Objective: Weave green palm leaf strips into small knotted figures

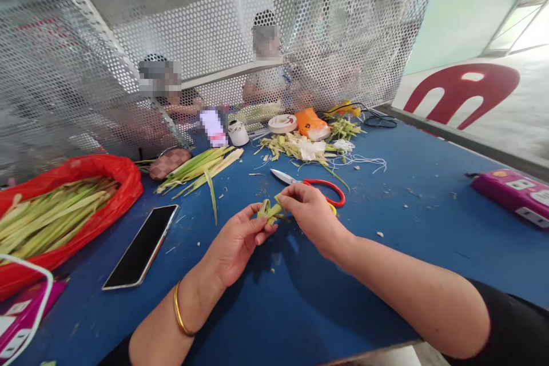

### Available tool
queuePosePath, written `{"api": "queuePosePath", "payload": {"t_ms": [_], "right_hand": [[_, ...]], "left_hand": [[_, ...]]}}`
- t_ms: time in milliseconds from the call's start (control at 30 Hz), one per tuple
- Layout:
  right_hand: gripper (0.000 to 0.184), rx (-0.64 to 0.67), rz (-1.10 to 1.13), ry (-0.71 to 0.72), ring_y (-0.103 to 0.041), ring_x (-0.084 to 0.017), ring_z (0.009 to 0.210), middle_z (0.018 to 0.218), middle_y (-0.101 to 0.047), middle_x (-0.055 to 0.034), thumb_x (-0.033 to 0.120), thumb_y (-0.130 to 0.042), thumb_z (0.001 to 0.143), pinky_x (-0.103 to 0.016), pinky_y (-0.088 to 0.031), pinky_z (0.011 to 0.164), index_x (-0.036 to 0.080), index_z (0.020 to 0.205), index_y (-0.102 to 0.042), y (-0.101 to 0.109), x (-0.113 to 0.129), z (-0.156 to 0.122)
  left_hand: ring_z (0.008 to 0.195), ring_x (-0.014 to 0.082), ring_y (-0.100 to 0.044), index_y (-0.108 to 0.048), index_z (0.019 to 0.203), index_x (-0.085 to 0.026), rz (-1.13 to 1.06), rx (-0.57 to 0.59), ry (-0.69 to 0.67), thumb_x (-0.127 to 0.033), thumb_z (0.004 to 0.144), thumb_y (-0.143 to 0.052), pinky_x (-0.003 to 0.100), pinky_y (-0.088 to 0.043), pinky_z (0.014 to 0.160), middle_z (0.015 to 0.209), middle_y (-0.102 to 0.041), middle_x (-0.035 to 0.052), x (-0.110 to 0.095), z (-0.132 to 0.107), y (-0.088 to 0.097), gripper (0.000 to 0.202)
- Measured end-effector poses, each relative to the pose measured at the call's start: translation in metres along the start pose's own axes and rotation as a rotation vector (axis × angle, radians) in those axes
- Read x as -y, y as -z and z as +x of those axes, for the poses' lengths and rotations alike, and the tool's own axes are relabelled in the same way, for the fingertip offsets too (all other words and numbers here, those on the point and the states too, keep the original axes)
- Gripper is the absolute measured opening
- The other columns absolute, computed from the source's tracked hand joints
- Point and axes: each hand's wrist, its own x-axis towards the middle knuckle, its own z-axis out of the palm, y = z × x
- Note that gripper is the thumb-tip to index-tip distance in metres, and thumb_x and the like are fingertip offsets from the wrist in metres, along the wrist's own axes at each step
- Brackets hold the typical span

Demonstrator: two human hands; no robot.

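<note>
Between my two hands is a small folded piece of green leaf strip [269,211], with a loop standing up at its left side. My left hand [240,234] pinches it from below and the left, thumb on top. The fingertips of my right hand [306,209] are closed on its right end. Just behind my right hand lie scissors [328,187] with red handles, blades pointing left, partly covered by the hand. A bit of something yellow shows beside the handles. Further back on the left lies a bunch of loose green and pale leaf strips [201,168].
A red plastic bag [128,177] of leaf strips and a phone [141,247] lie left. Leaf scraps [287,146], white string, a tape roll [282,123] and an orange packet [311,124] sit at the back. A purple power strip [510,191] lies right. People sit behind the perforated screen [343,28].
</note>
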Motion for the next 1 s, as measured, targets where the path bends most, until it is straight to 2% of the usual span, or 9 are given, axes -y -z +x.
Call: {"api": "queuePosePath", "payload": {"t_ms": [100,200,333,500,733,867,1000], "right_hand": [[0.011,0.020,-0.007,0.087,-0.056,-0.014,0.065,0.070,-0.062,0.0005,0.025,-0.057,0.073,-0.025,-0.043,0.058,0.018,0.081,-0.061,-0.001,-0.004,0.001],[0.019,0.075,-0.017,0.090,-0.061,-0.015,0.068,0.074,-0.066,-0.0004,0.019,-0.059,0.070,-0.026,-0.046,0.061,0.018,0.088,-0.064,-0.001,-0.005,0.002],[0.012,0.186,0.019,0.008,-0.064,-0.015,0.059,0.068,-0.068,-0.0002,0.016,-0.062,0.066,-0.026,-0.048,0.057,0.019,0.077,-0.065,0.000,-0.003,0.002],[0.010,0.281,0.103,-0.035,-0.066,-0.016,0.055,0.062,-0.069,0.0000,0.013,-0.060,0.065,-0.027,-0.050,0.058,0.018,0.073,-0.064,0.002,-0.001,0.001],[0.009,0.284,0.224,-0.099,-0.063,-0.011,0.053,0.061,-0.067,0.0013,0.009,-0.061,0.062,-0.022,-0.050,0.057,0.016,0.068,-0.064,0.003,0.007,-0.001],[0.010,0.288,0.203,-0.097,-0.062,-0.012,0.049,0.059,-0.066,0.0014,0.010,-0.060,0.062,-0.024,-0.050,0.053,0.016,0.069,-0.062,0.001,0.004,-0.001],[0.010,0.256,0.115,-0.033,-0.064,-0.013,0.052,0.059,-0.066,0.0016,0.011,-0.058,0.063,-0.022,-0.050,0.053,0.017,0.070,-0.063,-0.001,-0.005,0.002]], "left_hand": [[0.057,0.0053,-0.051,-0.057,0.098,-0.013,0.040,0.007,-0.022,-0.018,0.071,-0.076,0.017,-0.039,0.054,0.074,-0.062,0.0011,0.002,0.000,-0.001,0.033],[0.057,0.0054,-0.050,-0.056,0.094,-0.014,0.075,0.033,-0.035,-0.021,0.071,-0.076,0.015,-0.035,0.050,0.071,-0.061,0.0010,0.003,-0.001,-0.003,0.031],[0.058,0.0066,-0.051,-0.057,0.090,-0.014,0.109,0.044,-0.058,-0.023,0.069,-0.077,0.016,-0.033,0.049,0.069,-0.061,0.0006,0.004,-0.001,-0.004,0.031],[0.056,0.0068,-0.050,-0.059,0.089,-0.014,0.157,0.031,-0.059,-0.023,0.070,-0.077,0.018,-0.035,0.050,0.068,-0.062,0.0005,0.006,-0.002,-0.005,0.028],[0.059,0.0075,-0.053,-0.060,0.086,-0.013,0.106,0.039,-0.040,-0.020,0.069,-0.076,0.017,-0.036,0.050,0.068,-0.062,0.0010,0.004,-0.002,-0.006,0.025],[0.058,0.0088,-0.055,-0.059,0.086,-0.014,0.155,0.034,-0.064,-0.022,0.069,-0.076,0.019,-0.038,0.052,0.068,-0.064,0.0020,0.007,-0.002,-0.004,0.025],[0.054,0.0084,-0.054,-0.057,0.084,-0.015,0.197,0.000,-0.063,-0.022,0.071,-0.074,0.019,-0.038,0.053,0.067,-0.067,0.0026,0.008,-0.001,-0.002,0.022]]}}
